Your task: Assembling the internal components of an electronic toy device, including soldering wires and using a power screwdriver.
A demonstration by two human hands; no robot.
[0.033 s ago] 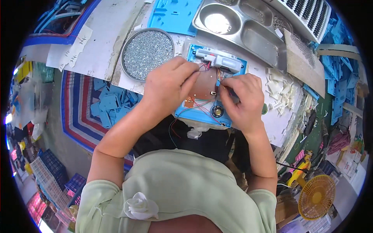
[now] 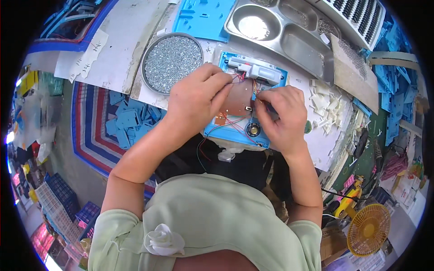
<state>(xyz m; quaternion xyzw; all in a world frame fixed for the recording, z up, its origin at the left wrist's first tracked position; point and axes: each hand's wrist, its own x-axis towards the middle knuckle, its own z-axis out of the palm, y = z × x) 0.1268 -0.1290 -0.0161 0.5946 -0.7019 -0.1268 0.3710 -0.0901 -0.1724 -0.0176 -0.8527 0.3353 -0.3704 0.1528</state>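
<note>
While your left hand (image 2: 196,94), pinched near thin wires (image 2: 242,77), and your right hand (image 2: 287,114), fingers curled, flank the brown circuit board (image 2: 237,100), what either grasps cannot be seen, and the blue casing (image 2: 222,131) under the board rests on the desk (image 2: 317,150), right of a round pan (image 2: 143,73) of screws (image 2: 174,63).

Change record, 2 pictures. Left hand (image 2: 194,95): at most a very slight shift beside the brown circuit board (image 2: 238,100). Further differences: too small to tell.
</note>
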